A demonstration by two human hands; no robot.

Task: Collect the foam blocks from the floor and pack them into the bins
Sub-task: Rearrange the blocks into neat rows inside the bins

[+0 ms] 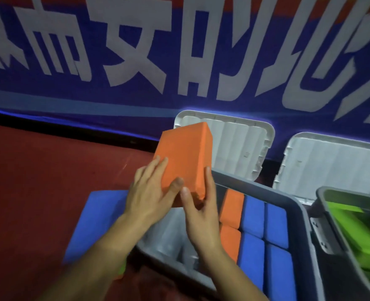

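The block [185, 157] is held above the bin [298, 206]. The left hand [149, 198] fingers [159, 168] are spread along its left side, thumb on top. Its near corner is pinched by the right hand [201, 220]. Its long axis is tilted up and away, toward the wall [114, 103].

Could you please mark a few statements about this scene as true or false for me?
1. Both hands, left hand and right hand, hold an orange foam block. True.
2. The grey bin below them contains only green blocks. False: it holds orange blocks and blue blocks.
3. The right bin holds green blocks. True.
4. The white lids are closed over the bins. False: they stand open behind them.
5. A blue floor block lies left of the grey bin. True.
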